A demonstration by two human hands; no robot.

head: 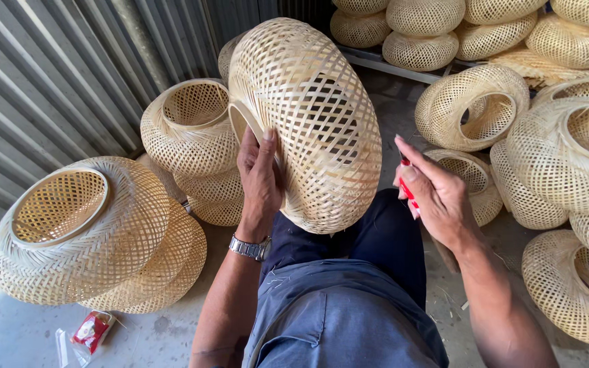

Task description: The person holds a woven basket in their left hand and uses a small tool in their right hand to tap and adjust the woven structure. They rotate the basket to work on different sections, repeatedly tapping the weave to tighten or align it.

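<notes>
The left hand (259, 178) steadies the woven bamboo shade (306, 123) by its rim; the right hand (436, 194) pinches what looks like a red tool (407, 189), kept near the weave.

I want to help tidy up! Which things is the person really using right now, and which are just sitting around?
In use:
- woven basket, gripped by the left hand
- small red tool, in the right hand

Just lying about:
- stacked baskets by the metal wall
- baskets piled on the right
- red packet on the floor
</notes>
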